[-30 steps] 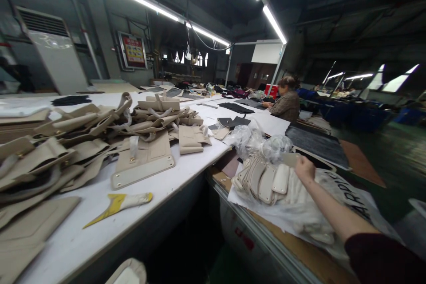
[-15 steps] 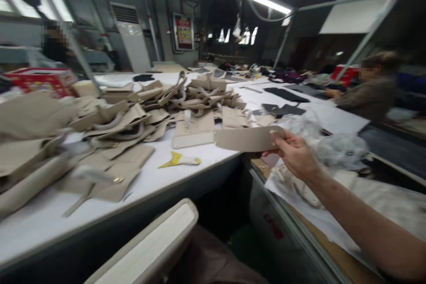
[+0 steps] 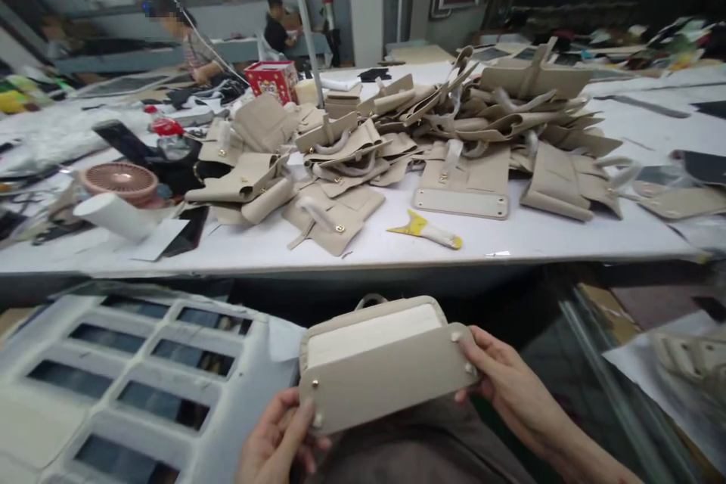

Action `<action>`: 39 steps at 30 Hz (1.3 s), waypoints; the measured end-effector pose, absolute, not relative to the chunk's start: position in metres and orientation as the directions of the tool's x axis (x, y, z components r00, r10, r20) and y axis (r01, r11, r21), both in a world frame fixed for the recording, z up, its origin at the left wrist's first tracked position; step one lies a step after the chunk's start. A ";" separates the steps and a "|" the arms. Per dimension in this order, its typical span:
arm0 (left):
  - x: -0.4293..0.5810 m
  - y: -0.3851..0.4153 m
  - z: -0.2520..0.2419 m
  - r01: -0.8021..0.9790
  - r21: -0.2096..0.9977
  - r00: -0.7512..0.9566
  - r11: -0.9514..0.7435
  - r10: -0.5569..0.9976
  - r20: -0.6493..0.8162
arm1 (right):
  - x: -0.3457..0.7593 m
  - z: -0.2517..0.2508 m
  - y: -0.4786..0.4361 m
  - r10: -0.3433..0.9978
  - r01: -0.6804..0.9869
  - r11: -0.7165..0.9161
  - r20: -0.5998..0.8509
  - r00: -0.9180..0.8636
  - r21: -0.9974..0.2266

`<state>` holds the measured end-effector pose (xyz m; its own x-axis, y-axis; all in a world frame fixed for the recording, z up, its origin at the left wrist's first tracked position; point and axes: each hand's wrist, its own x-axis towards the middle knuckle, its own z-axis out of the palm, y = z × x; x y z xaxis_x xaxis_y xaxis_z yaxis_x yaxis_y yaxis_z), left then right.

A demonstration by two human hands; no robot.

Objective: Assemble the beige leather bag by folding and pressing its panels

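Observation:
A flat beige leather panel point(image 3: 386, 378) with small metal studs near its corners is held level over my lap. My left hand point(image 3: 283, 427) grips its left end, thumb on the front face. The right end is pinched by my right hand point(image 3: 496, 370), thumb by the upper stud. Directly behind the panel is a beige bag body point(image 3: 439, 310) with a white bottom face point(image 3: 368, 339). The panel covers part of that face. Whether the two touch, I cannot tell.
Ahead, a white table point(image 3: 567, 242) bears a heap of beige bag pieces point(image 3: 482, 113), a yellow-tipped tool point(image 3: 425, 229) and a pink fan point(image 3: 120, 181). A white slotted crate point(image 3: 243, 363) stands at left. Two people point(image 3: 193, 45) work farther back.
The panel has come from the right, where my right hand alone held it, to in front of the bag body. My left hand now grips it too. The view has turned left and down.

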<state>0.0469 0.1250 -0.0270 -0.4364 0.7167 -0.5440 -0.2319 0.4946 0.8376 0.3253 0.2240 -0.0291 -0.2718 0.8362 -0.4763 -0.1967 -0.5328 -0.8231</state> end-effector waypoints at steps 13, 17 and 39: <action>0.008 0.168 -0.036 -0.005 0.875 -0.438 0.484 0.786 -0.437 | 0.320 -0.054 0.279 0.854 0.226 -0.490 -0.516 -0.068 -0.842; 0.003 0.177 -0.038 -0.015 0.878 -0.440 0.479 0.785 -0.436 | 0.315 -0.052 0.286 0.833 0.245 -0.523 -0.551 -0.058 -0.816; -0.005 0.188 -0.052 -0.115 0.809 -0.401 0.576 0.719 -0.568 | 0.319 -0.074 0.291 0.770 0.139 -0.630 -0.638 -0.017 -0.764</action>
